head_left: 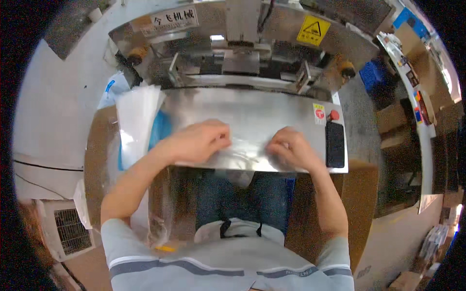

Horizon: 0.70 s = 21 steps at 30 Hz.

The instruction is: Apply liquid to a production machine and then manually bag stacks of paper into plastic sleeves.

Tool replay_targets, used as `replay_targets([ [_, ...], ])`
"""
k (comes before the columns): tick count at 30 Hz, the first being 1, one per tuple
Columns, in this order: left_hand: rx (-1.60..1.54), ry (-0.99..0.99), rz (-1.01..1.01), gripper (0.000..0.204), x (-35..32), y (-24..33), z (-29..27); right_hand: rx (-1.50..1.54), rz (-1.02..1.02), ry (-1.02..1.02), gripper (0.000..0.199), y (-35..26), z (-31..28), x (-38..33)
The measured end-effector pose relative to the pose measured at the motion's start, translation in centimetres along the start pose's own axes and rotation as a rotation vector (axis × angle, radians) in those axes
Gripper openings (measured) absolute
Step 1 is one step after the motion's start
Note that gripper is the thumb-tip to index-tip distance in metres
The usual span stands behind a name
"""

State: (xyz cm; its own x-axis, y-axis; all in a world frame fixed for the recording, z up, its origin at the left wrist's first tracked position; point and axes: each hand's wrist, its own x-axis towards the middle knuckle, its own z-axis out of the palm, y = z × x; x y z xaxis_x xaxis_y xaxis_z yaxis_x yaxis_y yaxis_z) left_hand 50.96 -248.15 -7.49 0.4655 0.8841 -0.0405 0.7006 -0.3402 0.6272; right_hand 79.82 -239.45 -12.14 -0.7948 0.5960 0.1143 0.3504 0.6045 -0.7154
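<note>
My left hand [201, 140] is closed in a pinch above the steel work surface [233, 109], left of its middle. Facing it, my right hand [293, 148] is also pinched, near the front edge. Between them stretches a thin, crinkled clear plastic bag [245, 156], and the fingers of both hands appear to grip its sides. The bag is see-through and blends with the shiny metal, so its outline and any contents are hard to make out. By my left forearm lies a stack of clear plastic bags [137, 121] on something blue.
A steel machine [240, 63] with a yellow warning label [313, 30] stands behind the surface. At right are a red button [333, 115] and a black phone [335, 144]. Cardboard boxes [359, 203] flank my legs. A blue crate [373, 77] sits far right.
</note>
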Motion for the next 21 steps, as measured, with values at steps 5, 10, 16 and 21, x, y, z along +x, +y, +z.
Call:
replay_targets([
  [5,-0.096,-0.146,-0.102,0.026,6.7,-8.1,-4.5,0.067,0.19,-0.076,0.021,6.5,-1.4,8.8],
  [10,-0.409,-0.189,-0.479,0.032,12.8,-15.5,-7.0,-0.055,0.137,-0.04,0.029,10.1,-2.9,16.4],
  [16,-0.429,-0.113,-0.447,0.035,17.2,-18.7,-10.1,-0.16,0.216,0.048,0.034,12.2,-5.7,21.6],
  [21,-0.143,0.231,-0.443,0.035,17.0,-22.1,-8.4,-0.466,0.166,-0.033,0.043,2.5,-1.2,21.2],
])
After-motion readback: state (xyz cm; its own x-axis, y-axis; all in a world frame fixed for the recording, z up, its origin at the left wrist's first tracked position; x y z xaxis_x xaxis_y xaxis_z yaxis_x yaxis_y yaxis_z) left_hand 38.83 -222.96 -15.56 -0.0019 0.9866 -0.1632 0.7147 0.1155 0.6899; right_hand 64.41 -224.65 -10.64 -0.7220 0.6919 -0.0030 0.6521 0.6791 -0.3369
